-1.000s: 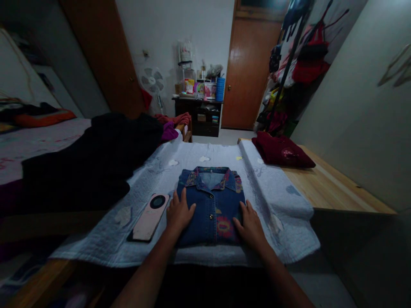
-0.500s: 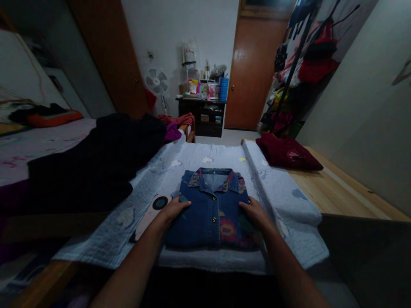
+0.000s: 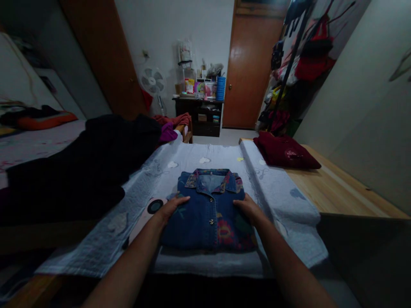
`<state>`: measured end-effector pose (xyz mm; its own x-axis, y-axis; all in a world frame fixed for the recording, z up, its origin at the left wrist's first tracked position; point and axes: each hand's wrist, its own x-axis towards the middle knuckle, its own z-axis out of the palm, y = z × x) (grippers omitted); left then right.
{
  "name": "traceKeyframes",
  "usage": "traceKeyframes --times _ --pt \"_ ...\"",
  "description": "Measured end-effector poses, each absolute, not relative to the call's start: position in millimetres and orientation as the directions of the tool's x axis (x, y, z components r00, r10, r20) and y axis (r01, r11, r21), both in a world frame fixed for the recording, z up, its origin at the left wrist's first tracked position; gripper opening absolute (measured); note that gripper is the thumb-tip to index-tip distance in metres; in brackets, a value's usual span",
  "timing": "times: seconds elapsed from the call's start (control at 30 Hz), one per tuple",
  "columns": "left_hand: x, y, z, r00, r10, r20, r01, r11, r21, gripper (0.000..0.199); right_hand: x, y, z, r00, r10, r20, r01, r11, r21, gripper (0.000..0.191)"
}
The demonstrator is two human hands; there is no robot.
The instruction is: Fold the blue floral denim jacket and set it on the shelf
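A folded denim shirt point(image 3: 199, 218) with a floral collar and colourful flowers lies face up on the pale quilted cloth point(image 3: 208, 262). At its left edge is my left hand point(image 3: 171, 207), thumb on top and the other fingers hidden beneath the side, gripping the shirt. My right hand point(image 3: 248, 207) grips the right edge in the same way, its thumb resting on the fabric. Partly behind my left forearm is a pink phone point(image 3: 144, 218) with a round black camera area.
Dark clothing point(image 3: 86, 162) is heaped on the bed at the left. A folded maroon garment point(image 3: 285, 152) lies on the wooden surface point(image 3: 340, 188) at the right. A fan point(image 3: 153, 81), a dark cabinet point(image 3: 197, 115) and a door point(image 3: 247, 72) stand at the back.
The view has shifted slightly, so most things appear a little further left. Both hands remain at the shirt's sides; the right thumb lies slightly further in on the fabric.
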<state>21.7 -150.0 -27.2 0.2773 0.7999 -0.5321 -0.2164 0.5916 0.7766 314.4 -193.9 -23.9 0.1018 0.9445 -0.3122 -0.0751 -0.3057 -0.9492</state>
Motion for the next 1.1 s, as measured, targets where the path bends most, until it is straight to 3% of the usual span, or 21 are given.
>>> traceKeyframes --times 0.27,0.43,0.83,1.1 --pt "25 -145 -28 0.194 0.846 -0.497 -0.099 0.521 0.848 0.049 314 -189 -34 0.19 0.94 -0.284 0.004 -0.29 -0.957 0.065" --pt "37 -148 -6 0.153 0.878 -0.454 -0.103 0.471 0.876 0.055 319 -185 -26 0.151 0.974 -0.17 0.063 -0.181 -0.981 0.062" --pt "122 -152 68 0.195 0.932 -0.307 -0.139 0.336 0.931 0.047 385 -187 56 0.155 0.985 -0.079 0.04 -0.086 -0.995 0.068" --pt "213 -116 109 0.369 0.92 -0.132 -0.204 0.219 0.954 0.065 468 -175 106 0.274 0.962 -0.003 0.077 -0.025 -0.997 0.065"
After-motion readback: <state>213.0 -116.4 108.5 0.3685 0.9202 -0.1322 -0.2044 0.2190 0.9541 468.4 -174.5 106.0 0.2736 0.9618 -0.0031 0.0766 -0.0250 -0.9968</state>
